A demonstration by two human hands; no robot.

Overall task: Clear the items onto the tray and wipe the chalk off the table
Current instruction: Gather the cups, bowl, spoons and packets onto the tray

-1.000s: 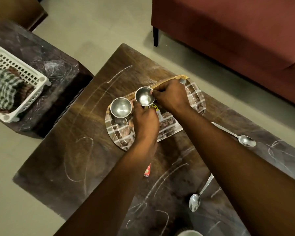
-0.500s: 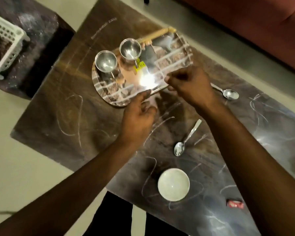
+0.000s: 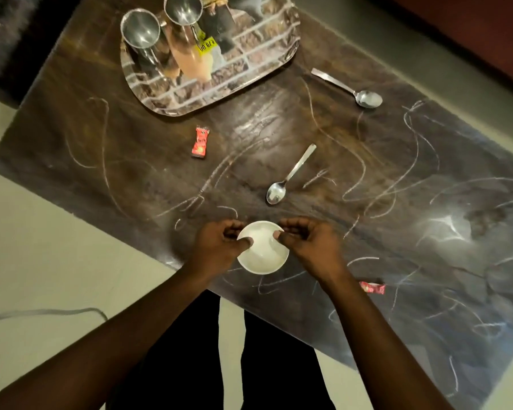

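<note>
A small white bowl (image 3: 262,250) sits near the table's front edge. My left hand (image 3: 219,245) pinches its left rim and my right hand (image 3: 308,244) pinches its right rim. The shiny tray (image 3: 249,72) lies at the back of the dark table (image 3: 131,173) with two steel cups (image 3: 141,29) (image 3: 183,10) standing on it. Two spoons lie on the table, one in the middle (image 3: 289,176) and one at the back right (image 3: 350,88). A red sachet (image 3: 200,142) lies below the tray and another (image 3: 372,287) by my right wrist. Chalk scribbles (image 3: 412,161) cover the tabletop.
A red sofa (image 3: 471,31) runs along the back right. Pale floor (image 3: 42,261) lies to the left and front, with a cable (image 3: 42,312) across it. My legs (image 3: 228,350) stand at the table's front edge.
Both hands have left the tray and come back toward me to the white bowl, closing on its rim. The view has tilted down toward the table's front edge.
</note>
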